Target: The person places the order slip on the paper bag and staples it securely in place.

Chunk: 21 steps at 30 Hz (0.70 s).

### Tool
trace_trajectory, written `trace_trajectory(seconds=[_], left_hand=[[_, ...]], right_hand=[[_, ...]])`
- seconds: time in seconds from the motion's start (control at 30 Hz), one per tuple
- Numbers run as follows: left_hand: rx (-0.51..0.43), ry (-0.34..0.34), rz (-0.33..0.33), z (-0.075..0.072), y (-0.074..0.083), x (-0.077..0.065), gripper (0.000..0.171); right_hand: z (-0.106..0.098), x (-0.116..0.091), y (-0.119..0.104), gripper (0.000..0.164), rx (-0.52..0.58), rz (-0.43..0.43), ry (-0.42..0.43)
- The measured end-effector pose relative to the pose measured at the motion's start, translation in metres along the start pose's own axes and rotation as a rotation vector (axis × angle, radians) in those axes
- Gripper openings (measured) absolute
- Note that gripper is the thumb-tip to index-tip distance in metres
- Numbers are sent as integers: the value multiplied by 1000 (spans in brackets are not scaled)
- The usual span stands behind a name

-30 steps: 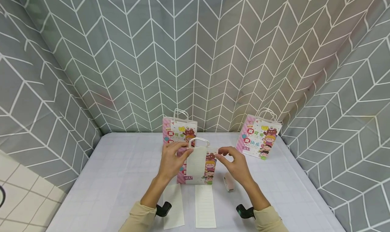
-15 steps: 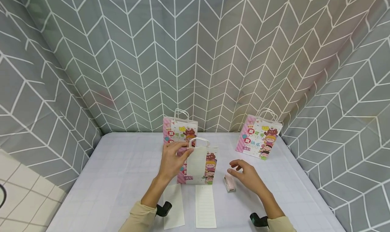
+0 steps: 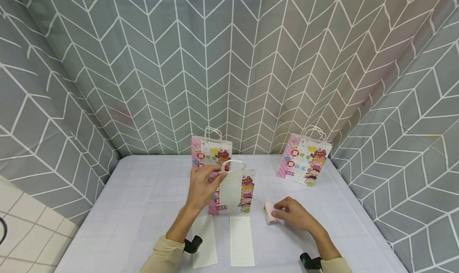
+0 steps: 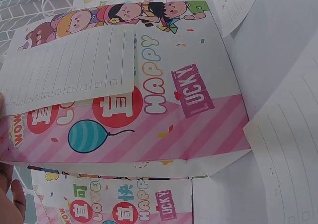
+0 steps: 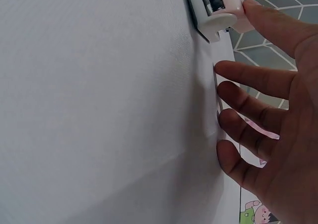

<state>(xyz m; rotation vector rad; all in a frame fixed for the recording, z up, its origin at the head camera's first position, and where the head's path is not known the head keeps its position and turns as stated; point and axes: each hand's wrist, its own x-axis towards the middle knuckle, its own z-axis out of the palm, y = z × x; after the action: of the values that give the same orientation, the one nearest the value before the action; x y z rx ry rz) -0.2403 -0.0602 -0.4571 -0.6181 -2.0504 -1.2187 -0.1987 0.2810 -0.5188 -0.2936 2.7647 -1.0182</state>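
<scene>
A paper gift bag (image 3: 247,193) with cartoon figures and twisted white handles stands at the middle of the table. Its top edge is pinched at the left by my left hand (image 3: 201,188), together with a lined checklist slip (image 4: 69,67) that lies against the bag's front. Beside the bag, on the right, a small pink and white stapler (image 3: 269,213) rests on the table. My right hand (image 3: 295,215) is right at it, thumb tip against its pink side in the right wrist view, the other fingers loosely bent and apart from it.
Two more gift bags, one behind the held bag (image 3: 211,149) and one at the back right (image 3: 305,159), stand near the curtain (image 3: 229,65). Two paper slips lie in front, a left slip (image 3: 204,241) and a lined right slip (image 3: 242,241), on the white tablecloth (image 3: 143,209).
My right hand has let go of the bag's top right corner and moved down and right to the stapler. My left hand keeps its pinch at the bag's top left.
</scene>
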Motion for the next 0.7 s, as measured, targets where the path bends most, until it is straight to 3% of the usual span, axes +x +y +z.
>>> trace_trajectory(seconds=[0.27, 0.7], left_hand=[[-5, -14, -18, 0, 0, 1, 19], [-1, -18, -25, 0, 0, 0, 19]], right_hand=[[2, 0, -4, 33, 26, -75, -13], [9, 1, -7, 32, 51, -95, -35]])
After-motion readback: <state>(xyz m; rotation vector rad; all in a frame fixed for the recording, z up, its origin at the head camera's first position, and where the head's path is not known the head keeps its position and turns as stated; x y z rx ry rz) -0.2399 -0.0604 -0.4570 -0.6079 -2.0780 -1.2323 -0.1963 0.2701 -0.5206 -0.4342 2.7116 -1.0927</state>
